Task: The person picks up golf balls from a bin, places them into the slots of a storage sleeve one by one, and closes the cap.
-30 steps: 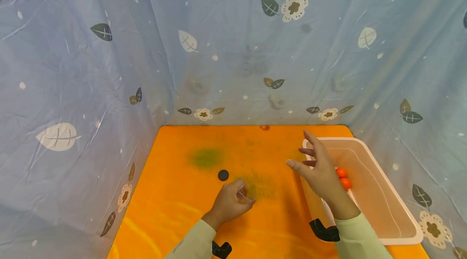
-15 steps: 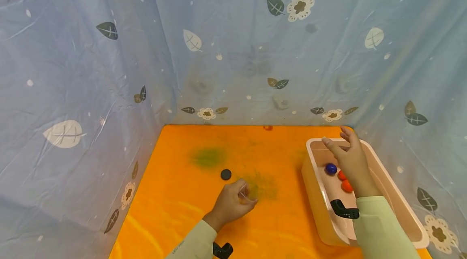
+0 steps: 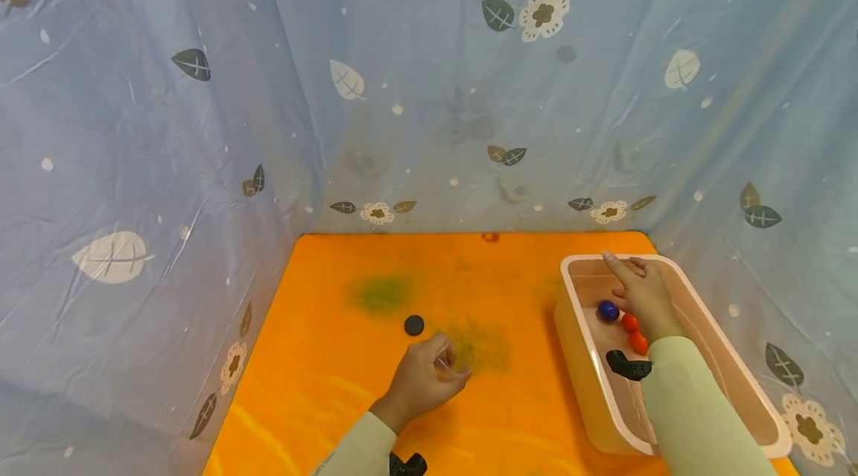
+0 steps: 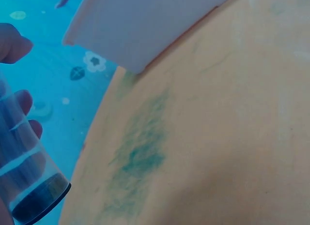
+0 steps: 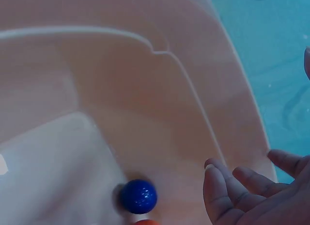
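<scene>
Low over the table, my left hand [image 3: 424,379] curls its fingers round a clear plastic tube [image 4: 29,157] with a dark end, which is nearly invisible in the head view. A flat black disc [image 3: 414,325] lies on the orange tabletop just beyond that hand. My right hand [image 3: 646,303] hangs above the pale pink bin [image 3: 582,327], fingers loosely bent and holding nothing. On the bin's floor, left of this hand, sits a shiny blue ball [image 5: 138,196]. Two orange-red balls [image 3: 638,343] lie beside it, partly cut off in the right wrist view.
The bin stands along the right side of the orange table [image 3: 509,416]. Blue patterned curtains [image 3: 456,89] enclose the back and both sides. A green stain [image 3: 383,293] marks the tabletop at left.
My right hand has moved right, from the bin's left rim to over its inside, then dipped slightly. The blue ball has come into view. The left hand stays almost still.
</scene>
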A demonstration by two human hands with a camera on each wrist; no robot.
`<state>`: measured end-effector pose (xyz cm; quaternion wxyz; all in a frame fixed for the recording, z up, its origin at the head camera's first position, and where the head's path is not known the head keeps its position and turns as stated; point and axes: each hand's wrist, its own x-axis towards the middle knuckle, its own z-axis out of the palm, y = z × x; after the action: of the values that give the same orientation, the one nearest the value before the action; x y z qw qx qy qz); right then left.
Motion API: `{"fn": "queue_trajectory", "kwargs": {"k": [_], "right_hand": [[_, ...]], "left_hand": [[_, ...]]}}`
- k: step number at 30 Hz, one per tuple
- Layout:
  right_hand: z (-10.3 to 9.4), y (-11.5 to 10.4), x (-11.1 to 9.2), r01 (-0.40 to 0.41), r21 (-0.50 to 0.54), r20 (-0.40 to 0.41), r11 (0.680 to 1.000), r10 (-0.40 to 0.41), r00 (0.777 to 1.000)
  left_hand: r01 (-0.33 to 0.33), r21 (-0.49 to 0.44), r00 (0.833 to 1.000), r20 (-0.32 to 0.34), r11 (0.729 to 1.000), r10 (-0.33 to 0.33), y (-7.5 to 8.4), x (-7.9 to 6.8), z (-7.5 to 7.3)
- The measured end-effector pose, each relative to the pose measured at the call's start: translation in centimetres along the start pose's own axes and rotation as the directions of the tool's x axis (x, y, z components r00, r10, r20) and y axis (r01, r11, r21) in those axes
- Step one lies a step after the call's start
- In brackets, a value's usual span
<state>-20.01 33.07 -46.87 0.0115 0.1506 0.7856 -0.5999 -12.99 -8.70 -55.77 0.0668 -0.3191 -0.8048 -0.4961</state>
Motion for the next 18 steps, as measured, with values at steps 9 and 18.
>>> {"fn": "queue_trajectory", "kwargs": {"k": [9, 18], "right_hand": [[-0.2, 2.1, 0.8, -0.121, -0.024, -0.035, 0.992, 0.120, 0.992], [0.5, 4.5, 1.8, -0.211, 0.124, -0.081, 0.970, 0.221, 0.972]], "left_hand": [[-0.002, 0.021, 1.000, -0.018, 1.000, 0.003, -0.1, 0.1, 0.1], [0.013, 0.008, 1.000, -0.009, 1.000, -0.013, -0.4, -0.4, 0.2]]}}
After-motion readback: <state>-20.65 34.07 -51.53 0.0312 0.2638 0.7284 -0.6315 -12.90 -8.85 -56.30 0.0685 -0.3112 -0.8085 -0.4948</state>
